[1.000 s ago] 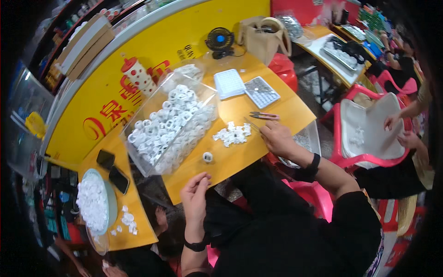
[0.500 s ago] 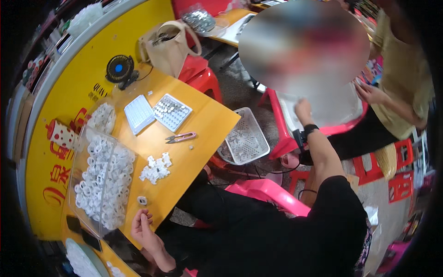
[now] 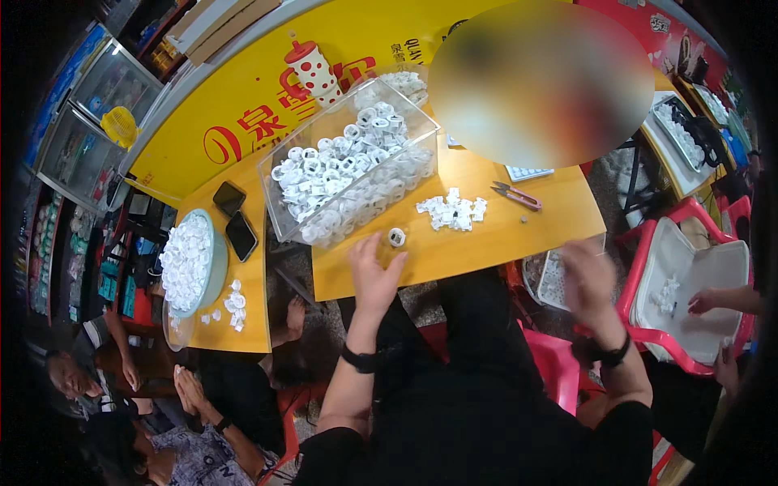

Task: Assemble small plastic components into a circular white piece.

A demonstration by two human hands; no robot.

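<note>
A clear bin [image 3: 369, 182] blocks the left; tabletop [image 3: 478, 253] before the white pieces [image 3: 451, 212] lies open.

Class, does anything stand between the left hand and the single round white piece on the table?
Nothing visible does: the round white piece lies close by the left hand. The clear plastic bin stands beyond, to the left, outside that gap.

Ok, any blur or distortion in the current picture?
In the head view, the right hand is smeared, likely by motion, while the left hand is clearer; in the head view, a blurred oval covers the far right of the table, the corners go dark, and the top edge of the yellow panel curves, likely fisheye distortion.
</note>
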